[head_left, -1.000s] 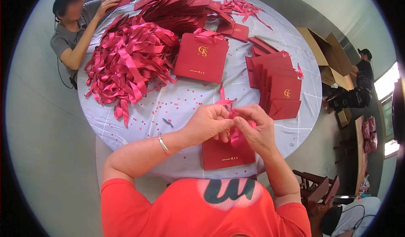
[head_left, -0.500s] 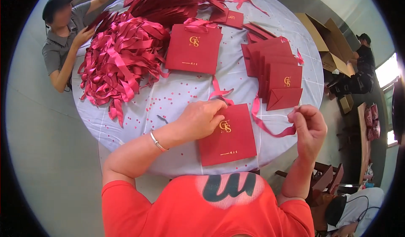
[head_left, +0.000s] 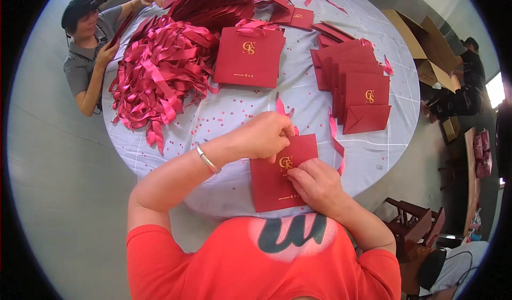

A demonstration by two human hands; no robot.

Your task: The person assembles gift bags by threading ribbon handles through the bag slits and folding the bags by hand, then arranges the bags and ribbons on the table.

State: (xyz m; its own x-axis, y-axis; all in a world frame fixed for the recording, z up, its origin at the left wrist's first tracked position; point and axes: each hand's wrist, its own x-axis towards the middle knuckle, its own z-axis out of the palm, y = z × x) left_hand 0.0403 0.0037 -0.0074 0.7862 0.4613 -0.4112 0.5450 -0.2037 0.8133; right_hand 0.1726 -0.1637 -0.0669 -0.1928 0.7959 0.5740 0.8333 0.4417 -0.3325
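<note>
A flat red paper gift bag (head_left: 269, 187) with a gold emblem lies at the near edge of the table. My left hand (head_left: 269, 134), a silver bangle on its wrist, is closed in a pinch at the bag's top edge. Pink ribbon (head_left: 282, 108) comes out from behind its fingers. Over the right part of the bag's front, my right hand (head_left: 318, 187) is closed with fingertips pressed together; what they hold is hidden. A loose length of pink ribbon (head_left: 335, 137) runs down the cloth beside that hand.
Ahead stand a stack of red bags (head_left: 248, 60) and, to its right, a leaning row of bags (head_left: 365, 89). A big ribbon heap (head_left: 160, 70) lies left. A co-worker (head_left: 88, 49) handles red bags at far left. Open cardboard boxes (head_left: 426, 54) stand right of the white tablecloth (head_left: 213, 177).
My right hand has come in from the right, where it held up a ribbon end, down onto the bag. The ribbon beside it now hangs straighter. My left hand stays at the bag's top.
</note>
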